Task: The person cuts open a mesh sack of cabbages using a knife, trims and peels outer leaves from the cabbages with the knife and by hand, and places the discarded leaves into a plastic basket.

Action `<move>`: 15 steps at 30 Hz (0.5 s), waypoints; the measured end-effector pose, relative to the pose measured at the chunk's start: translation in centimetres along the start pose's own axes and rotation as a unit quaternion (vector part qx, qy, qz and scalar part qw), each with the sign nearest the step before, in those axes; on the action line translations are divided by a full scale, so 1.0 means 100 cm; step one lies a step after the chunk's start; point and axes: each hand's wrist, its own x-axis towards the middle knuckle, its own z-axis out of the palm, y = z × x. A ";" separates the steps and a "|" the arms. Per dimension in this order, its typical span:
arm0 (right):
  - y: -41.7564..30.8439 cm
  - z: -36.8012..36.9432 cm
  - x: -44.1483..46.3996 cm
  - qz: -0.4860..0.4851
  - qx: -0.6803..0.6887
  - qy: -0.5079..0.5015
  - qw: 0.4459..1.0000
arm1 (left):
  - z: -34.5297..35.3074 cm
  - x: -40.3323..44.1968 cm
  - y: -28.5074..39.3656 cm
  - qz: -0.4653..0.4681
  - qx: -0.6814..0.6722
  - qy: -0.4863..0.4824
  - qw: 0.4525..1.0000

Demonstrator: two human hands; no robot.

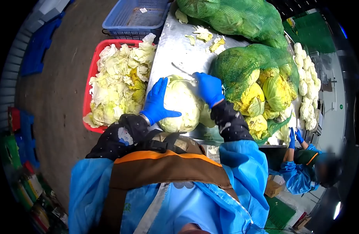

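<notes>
Cabbage, pale and rounded, rests at the near edge of the metal worktop, right in front of the person wearing a blue smock. The left hand, in a blue glove, lies against its left side, thumb and fingers spread wide. The right hand, gloved too, is closed around a thin metal tool at the cabbage's upper right; the tool is too blurred for me to make out its shape fully.

Just left of the worktop, a red crate is heaped with pale and yellowish leaves. To the right of the right hand, a green net bag gapes around yellowed cabbage heads. Beyond the tool, a few loose leaves are scattered on the metal, with a second net bag, bulging, behind them. A blue basket stands past the red crate. Off to the right, many pale heads lie in rows, and near them a co-worker holds up two blue-gloved hands.
</notes>
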 end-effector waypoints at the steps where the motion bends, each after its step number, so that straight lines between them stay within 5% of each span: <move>1: 0.004 0.002 0.007 0.064 0.005 -0.028 0.998 | 0.000 -0.001 -0.001 0.003 -0.001 0.002 1.000; 4: 0.061 0.062 0.022 0.178 0.083 -0.045 0.980 | 0.002 0.001 -0.001 0.017 -0.011 0.010 1.000; 8: 0.055 0.043 0.020 0.171 0.174 -0.041 0.969 | 0.006 -0.004 -0.008 0.061 -0.024 0.041 0.997; 9: 0.026 0.010 0.009 0.169 0.253 0.016 0.952 | 0.004 -0.005 -0.006 0.066 0.001 0.047 0.997; 12: 0.003 0.006 -0.005 0.117 0.135 0.187 0.966 | -0.016 -0.011 0.015 0.138 0.092 0.100 0.981; 13: -0.014 -0.015 -0.011 0.154 0.164 0.192 0.955 | -0.028 -0.004 0.026 0.169 0.076 0.100 0.978; 15: -0.035 -0.041 -0.026 0.081 0.195 0.256 0.943 | -0.053 0.005 0.055 0.219 0.079 0.099 0.967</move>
